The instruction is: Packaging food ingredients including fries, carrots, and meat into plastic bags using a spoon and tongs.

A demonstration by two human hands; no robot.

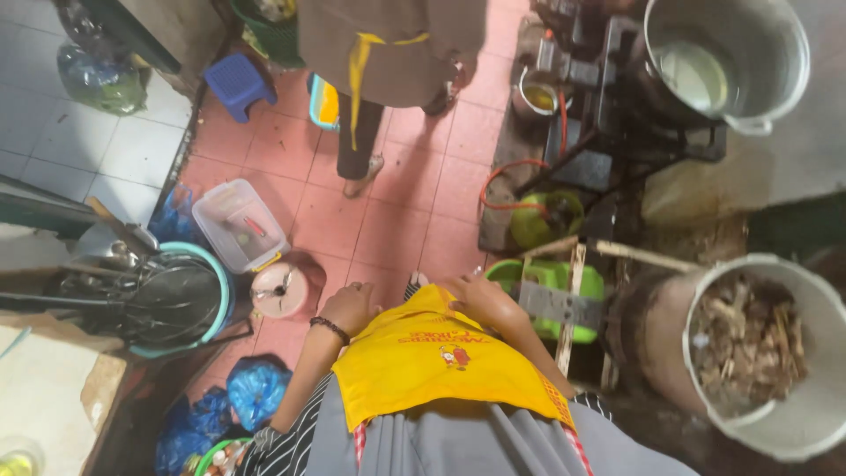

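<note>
I look down my own front at a yellow apron (pixel 441 361) over a grey skirt. My left hand (pixel 350 306), a dark bead bracelet on its wrist, is closed on the apron's far left corner. My right hand (pixel 480 301) grips the apron's far right edge, back of the hand up and fingers curled over the hem. Between the two hands, the tip of my foot (pixel 414 285) shows on the pink tiled floor.
Another person (pixel 388 53) in a brown top stands ahead. A big metal pot (pixel 731 62) sits on a burner at the upper right, with a green gas cylinder (pixel 546 220) below it. A white bucket of brown scraps (pixel 767 353) stands right. A clear plastic box (pixel 238 225), pink container (pixel 280 289) and teal basin (pixel 176 300) lie left.
</note>
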